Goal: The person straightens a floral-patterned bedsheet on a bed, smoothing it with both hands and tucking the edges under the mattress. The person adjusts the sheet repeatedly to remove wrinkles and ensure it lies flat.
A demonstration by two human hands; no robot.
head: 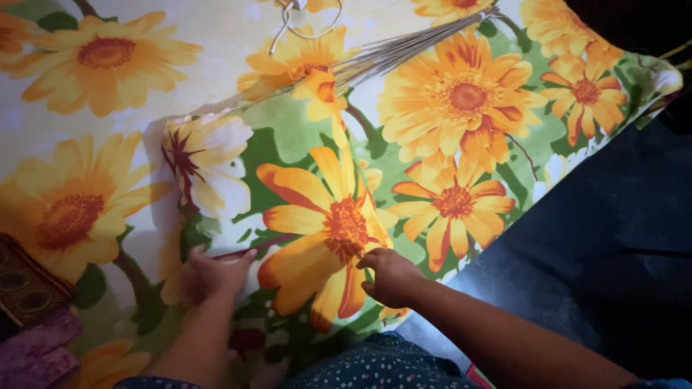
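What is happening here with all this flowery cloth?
A person is bent over a sunflower-print sheet spread on a bed or mattress. The left hand presses flat on a fold of the sheet, and the right hand pinches the edge of the folded-over part. A bundle of thin broom sticks and a white cord lie farther up on the sheet. The dark floor shows at right.

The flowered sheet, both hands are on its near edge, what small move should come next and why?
Probably draw the right hand toward the near edge to flatten the sheet. A ridge runs up from that hand toward the broom, while the left hand presses flat beside it.
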